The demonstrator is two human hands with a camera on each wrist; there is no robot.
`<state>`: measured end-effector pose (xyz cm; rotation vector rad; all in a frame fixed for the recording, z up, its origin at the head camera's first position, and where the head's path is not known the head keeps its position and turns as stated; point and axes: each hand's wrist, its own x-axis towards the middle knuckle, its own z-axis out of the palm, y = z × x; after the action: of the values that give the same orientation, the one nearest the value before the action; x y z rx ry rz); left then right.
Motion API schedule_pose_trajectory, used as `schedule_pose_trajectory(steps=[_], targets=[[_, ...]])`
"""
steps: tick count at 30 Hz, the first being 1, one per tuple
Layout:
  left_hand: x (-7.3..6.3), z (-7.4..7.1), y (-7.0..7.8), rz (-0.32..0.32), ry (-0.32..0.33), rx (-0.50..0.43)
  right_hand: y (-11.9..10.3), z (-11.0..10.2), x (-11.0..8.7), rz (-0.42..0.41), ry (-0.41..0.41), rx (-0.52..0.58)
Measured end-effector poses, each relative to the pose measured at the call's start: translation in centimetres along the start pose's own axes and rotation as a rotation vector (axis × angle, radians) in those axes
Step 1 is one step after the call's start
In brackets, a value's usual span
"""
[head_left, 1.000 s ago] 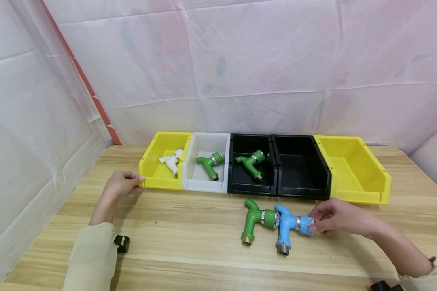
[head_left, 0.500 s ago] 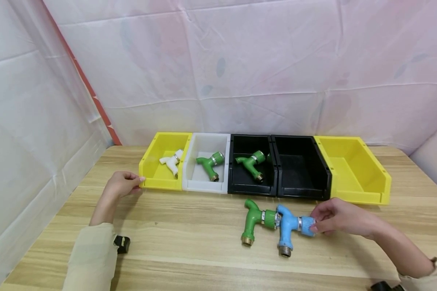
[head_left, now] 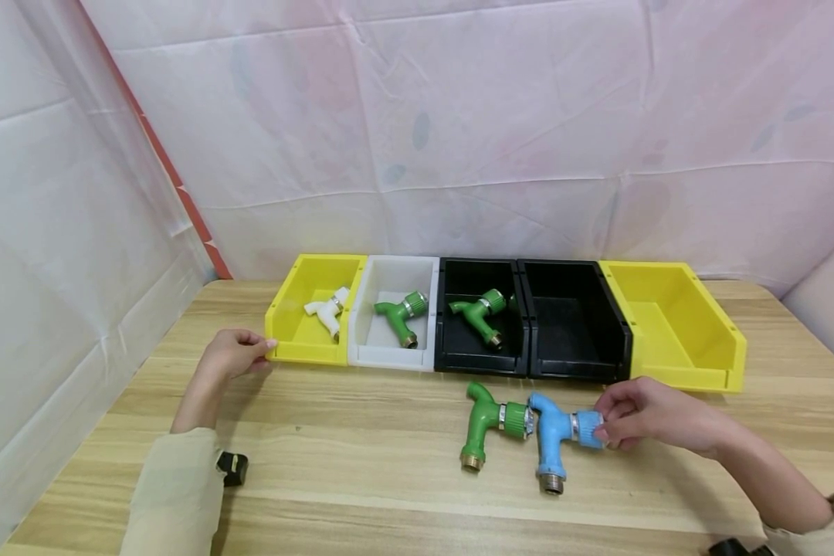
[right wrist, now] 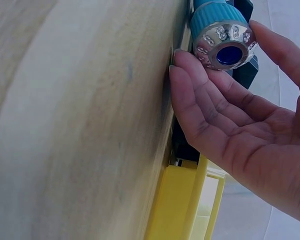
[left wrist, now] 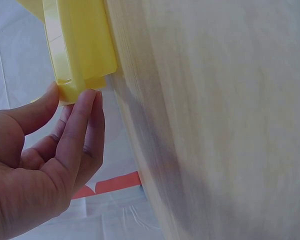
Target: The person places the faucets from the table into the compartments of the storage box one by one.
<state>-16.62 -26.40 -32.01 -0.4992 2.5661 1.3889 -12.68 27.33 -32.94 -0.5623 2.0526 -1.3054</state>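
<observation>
pinch grips: right hand on ribbed blue tap, left hand on smooth yellow bin

Creased pale sheets hang behind and beside a wood-grained table, a red strip at left.

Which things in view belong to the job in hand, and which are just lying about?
Apparently part of the job:
blue tap, in right hand
green tap beside it
left yellow bin, held by left hand
other four bins
taps in bins

Seemingly background:
table
hanging cloth
black object by left sleeve
</observation>
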Motion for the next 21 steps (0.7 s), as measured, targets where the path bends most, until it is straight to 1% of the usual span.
schedule_pose_trajectory(steps=[4, 12, 21], targets=[[0.07, -0.01, 0.03, -0.009, 0.001, 0.003, 0.08, -0.17, -0.06, 0.017, -0.006, 0.040], [0.04, 0.04, 0.01, -0.020, 0.003, 0.009, -0.11, -0.05, -0.11, 0.053, -0.006, 0.078], [0.02, 0.09, -0.03, -0.017, 0.005, 0.003, -0.41, 0.10, -0.17, 0.062, 0.026, 0.076]])
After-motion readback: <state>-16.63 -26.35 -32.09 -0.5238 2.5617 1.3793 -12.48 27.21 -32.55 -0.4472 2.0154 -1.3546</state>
